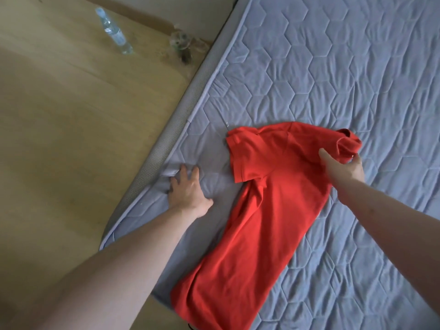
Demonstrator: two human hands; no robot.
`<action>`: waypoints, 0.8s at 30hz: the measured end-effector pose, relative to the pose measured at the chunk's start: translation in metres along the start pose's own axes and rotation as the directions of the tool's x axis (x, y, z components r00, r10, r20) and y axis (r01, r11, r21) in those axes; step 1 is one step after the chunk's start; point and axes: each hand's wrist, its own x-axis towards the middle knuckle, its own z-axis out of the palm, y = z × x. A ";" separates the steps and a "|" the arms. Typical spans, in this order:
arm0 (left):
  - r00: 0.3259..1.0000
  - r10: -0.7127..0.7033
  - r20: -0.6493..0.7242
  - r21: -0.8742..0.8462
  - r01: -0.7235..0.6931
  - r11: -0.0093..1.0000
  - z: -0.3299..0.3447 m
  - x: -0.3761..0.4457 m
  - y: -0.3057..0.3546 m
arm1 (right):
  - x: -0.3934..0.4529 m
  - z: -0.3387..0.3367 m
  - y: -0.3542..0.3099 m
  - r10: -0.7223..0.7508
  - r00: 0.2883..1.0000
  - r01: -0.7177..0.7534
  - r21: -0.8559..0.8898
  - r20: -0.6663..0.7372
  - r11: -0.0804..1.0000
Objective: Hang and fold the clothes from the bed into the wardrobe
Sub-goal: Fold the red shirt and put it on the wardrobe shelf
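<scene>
Head view: red shirt [262, 210] lies on the bed [333, 67], folded lengthwise, one sleeve out to the left, collar at upper right, hem near the bed's near edge. R hand [342, 169] grips the shirt near the collar, thumb and fingers curled round the bunched fabric. L hand [188, 186] rests flat on the bed just left of the shirt, fingers spread, holding nothing, apart from the sleeve. Beyond the bed's edge, on the wood floor [71, 115]: a plastic bottle [114, 32].

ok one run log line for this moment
red polo shirt half folded on mattress | right hand grips collar end | left hand flat on mattress
</scene>
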 end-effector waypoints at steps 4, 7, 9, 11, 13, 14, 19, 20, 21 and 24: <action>0.997 -0.032 -0.076 -0.027 0.030 0.999 -0.016 0.015 0.015 | 0.010 0.009 0.003 -0.021 0.995 0.012 0.093 0.094 0.996; 0.971 0.089 -0.222 -0.285 -0.152 0.946 -0.040 0.029 0.043 | 0.015 0.015 0.007 -0.056 0.995 0.045 0.142 0.078 0.989; 0.980 0.118 -0.158 -0.448 -0.177 0.876 -0.051 0.038 0.070 | 0.019 0.018 0.009 -0.087 0.993 0.072 0.179 0.074 0.981; 0.992 0.099 -0.077 -0.539 -0.125 0.833 -0.050 0.044 0.096 | 0.021 0.019 0.012 -0.082 0.995 0.070 0.197 0.054 0.978; 0.999 0.041 -0.031 -0.593 -0.051 0.803 -0.041 0.050 0.113 | 0.022 0.019 0.016 -0.058 0.998 0.054 0.213 0.015 0.976; 1.000 0.003 -0.013 -0.622 -0.011 0.783 -0.038 0.053 0.118 | 0.022 0.019 0.018 -0.044 0.999 0.045 0.205 -0.007 0.978; 0.996 0.022 -0.081 -0.603 -0.067 0.795 -0.039 0.054 0.134 | 0.031 0.008 0.018 0.000 1.000 -0.003 0.163 0.016 0.987; 0.979 0.066 -0.193 -0.540 -0.162 0.826 -0.041 0.047 0.141 | 0.032 0.006 0.017 0.006 0.999 -0.013 0.173 0.041 0.985; 0.939 0.113 -0.324 -0.477 -0.266 0.838 -0.042 0.039 0.149 | 0.034 0.004 0.017 0.013 0.998 -0.024 0.179 0.063 0.984; 0.829 0.256 -0.497 -0.393 -0.478 0.786 -0.039 0.022 0.172 | 0.036 -0.002 0.015 0.029 0.995 -0.047 0.188 0.097 0.981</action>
